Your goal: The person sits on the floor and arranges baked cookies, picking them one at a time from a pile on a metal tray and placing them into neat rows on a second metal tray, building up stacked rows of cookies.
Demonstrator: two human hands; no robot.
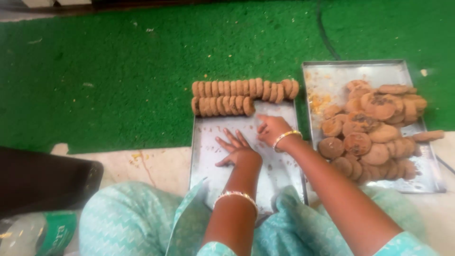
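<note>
We have two rows of cookies (239, 96) lined on the near tray (208, 156)'s far end; a pile (374, 128) waits right (seemingly most). Left hand (235, 149) flat, fingers spread; right hand (272, 130) empty, fingers loosely curled.

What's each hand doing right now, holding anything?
Left hand: open, flat on the near tray, holding nothing.
Right hand: resting on the tray, fingers bent; cannot tell if it holds anything.
</note>
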